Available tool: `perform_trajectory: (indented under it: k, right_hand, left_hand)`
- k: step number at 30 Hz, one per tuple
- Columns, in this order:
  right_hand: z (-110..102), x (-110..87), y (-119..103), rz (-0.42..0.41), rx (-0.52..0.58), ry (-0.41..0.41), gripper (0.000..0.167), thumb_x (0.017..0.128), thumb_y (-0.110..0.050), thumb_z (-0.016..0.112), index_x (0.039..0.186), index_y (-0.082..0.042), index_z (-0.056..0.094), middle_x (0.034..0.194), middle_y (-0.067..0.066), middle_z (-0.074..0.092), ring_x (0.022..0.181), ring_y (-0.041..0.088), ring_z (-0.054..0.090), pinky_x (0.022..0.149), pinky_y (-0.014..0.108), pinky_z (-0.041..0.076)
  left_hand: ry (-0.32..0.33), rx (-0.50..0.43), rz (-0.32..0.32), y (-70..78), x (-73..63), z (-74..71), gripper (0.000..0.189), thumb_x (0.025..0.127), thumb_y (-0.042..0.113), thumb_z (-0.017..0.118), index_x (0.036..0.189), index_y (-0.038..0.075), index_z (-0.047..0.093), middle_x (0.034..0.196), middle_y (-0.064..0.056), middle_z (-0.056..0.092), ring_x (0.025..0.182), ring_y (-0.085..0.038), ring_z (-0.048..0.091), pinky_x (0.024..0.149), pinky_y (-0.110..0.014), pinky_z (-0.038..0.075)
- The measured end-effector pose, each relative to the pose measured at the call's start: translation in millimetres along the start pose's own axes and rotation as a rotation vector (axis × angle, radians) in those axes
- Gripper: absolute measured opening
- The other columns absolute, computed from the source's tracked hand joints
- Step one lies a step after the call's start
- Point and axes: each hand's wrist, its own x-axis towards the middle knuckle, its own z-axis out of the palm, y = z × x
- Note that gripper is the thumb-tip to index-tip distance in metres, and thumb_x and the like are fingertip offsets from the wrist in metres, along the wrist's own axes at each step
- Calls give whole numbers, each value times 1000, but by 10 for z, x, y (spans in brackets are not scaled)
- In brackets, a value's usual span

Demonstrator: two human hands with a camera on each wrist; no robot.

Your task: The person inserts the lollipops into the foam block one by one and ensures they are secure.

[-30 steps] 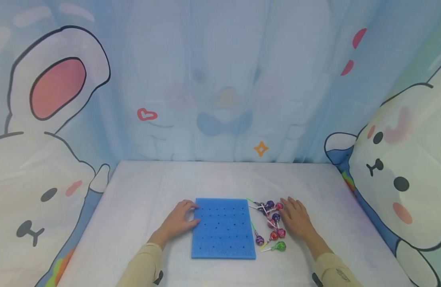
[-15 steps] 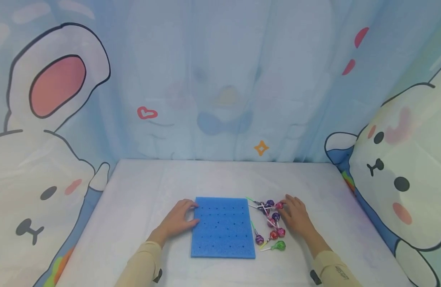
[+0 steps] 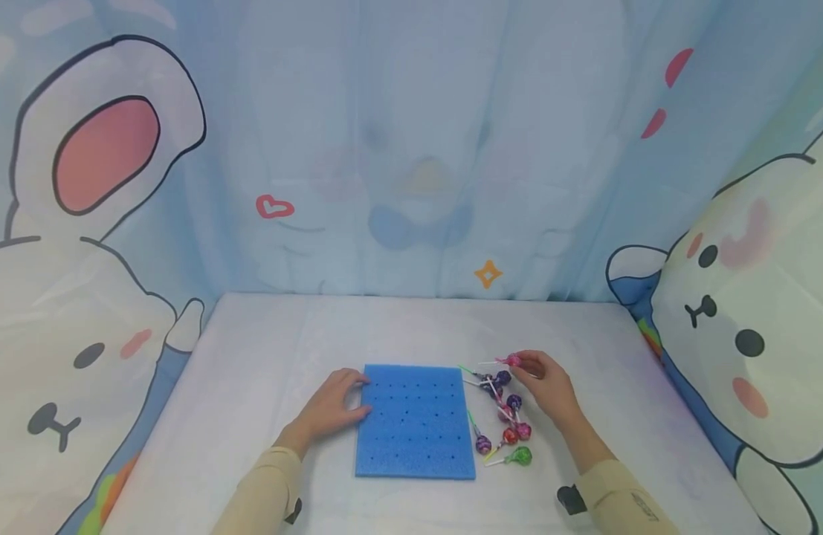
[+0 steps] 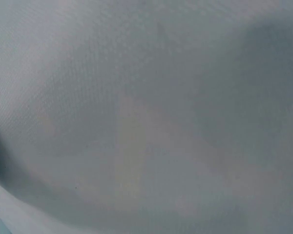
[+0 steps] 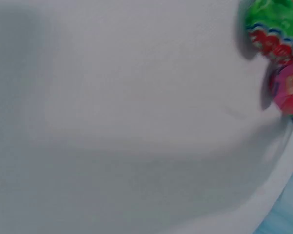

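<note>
A pink lollipop [image 3: 514,360] is pinched by its wrapped head in my right hand [image 3: 548,383], its white stick pointing left above the others. Beneath and in front of that hand lies a loose bunch of wrapped lollipops [image 3: 503,377], purple, pink and red. The nearest, a green lollipop [image 3: 521,455], also shows in the right wrist view, at the upper right edge. At the left side of a blue foam board [image 3: 414,423] with rows of small holes, my left hand [image 3: 331,405] rests with thumb and fingers touching the edge. The left wrist view holds mostly bare cloth.
A white cloth covers the table [image 3: 284,327]. Behind it hangs a light blue curtain [image 3: 411,148] with printed figures, which continues along both sides. The lollipops lie close against the board's right edge.
My right hand has picked the pink lollipop up from the far right of the bunch and raised it slightly away from me. The left hand has stayed at the board.
</note>
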Motion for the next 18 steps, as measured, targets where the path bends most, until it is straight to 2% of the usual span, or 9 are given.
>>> perform_trajectory:
  k: [4, 6, 9, 13, 18]
  right_hand:
    - [96, 42, -124, -54, 2, 3, 50, 92, -45, 65, 127, -11, 55, 119, 10, 64, 114, 28, 59, 85, 49, 55]
    - [135, 47, -209, -92, 5, -18, 50, 92, -46, 64, 129, -13, 55, 118, 9, 64, 112, 27, 60, 85, 48, 55]
    - [195, 38, -362, -145, 20, -78, 53, 92, -49, 62, 132, -14, 54, 120, 11, 63, 112, 29, 59, 93, 47, 53]
    - [310, 23, -574, -140, 36, -146, 51, 93, -49, 61, 131, -15, 55, 124, 10, 62, 115, 28, 60, 95, 46, 52]
    - [490, 7, -774, -86, 156, -196, 45, 93, -38, 65, 131, -15, 55, 129, 7, 60, 122, 26, 57, 99, 42, 49]
  left_hand:
    - [-2, 13, -1, -13, 5, 6, 45, 86, 35, 71, 124, 15, 58, 128, -4, 55, 127, -25, 47, 110, -43, 37]
    - [-2, 9, -1, -12, 6, 1, 45, 86, 34, 71, 124, 15, 58, 128, -4, 55, 127, -25, 47, 110, -43, 37]
    - [-1, -1, -2, -5, 2, -10, 45, 86, 33, 71, 124, 15, 58, 128, -5, 55, 127, -26, 46, 110, -44, 36]
    - [-5, -5, -3, 4, -3, -17, 45, 86, 33, 71, 125, 14, 58, 129, -5, 55, 128, -26, 46, 111, -43, 36]
    - [-2, -8, -2, 4, -4, -12, 45, 86, 33, 70, 125, 14, 58, 129, -5, 55, 128, -26, 46, 111, -44, 36]
